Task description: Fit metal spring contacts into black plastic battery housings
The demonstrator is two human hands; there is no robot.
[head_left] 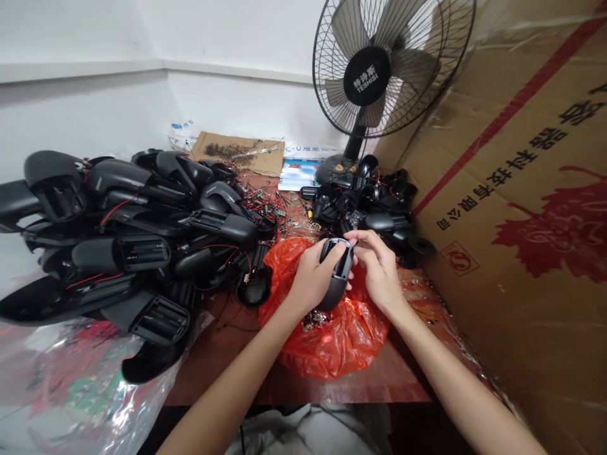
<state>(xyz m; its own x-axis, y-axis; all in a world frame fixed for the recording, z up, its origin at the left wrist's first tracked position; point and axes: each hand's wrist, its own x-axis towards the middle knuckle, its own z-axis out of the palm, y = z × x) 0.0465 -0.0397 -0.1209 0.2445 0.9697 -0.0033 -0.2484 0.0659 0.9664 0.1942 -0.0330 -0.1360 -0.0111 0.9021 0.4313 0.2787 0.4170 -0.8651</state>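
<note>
My left hand (312,273) is wrapped around a black plastic housing (336,292) with an open battery compartment, its thumb lying over the compartment. At the housing's upper right edge, my right hand (378,268) has thumb and index finger pinched together; anything between them is too small to make out. Beneath both hands spreads a crumpled red plastic bag (332,351). Small shiny metal parts (317,320) lie in it, partly hidden by the housing.
A large pile of similar black housings (142,221) with red wires fills the left side. More black parts (386,221) lie by the standing fan (367,76). A tall cardboard box (497,208) walls off the right. Clear plastic (95,379) covers the front left.
</note>
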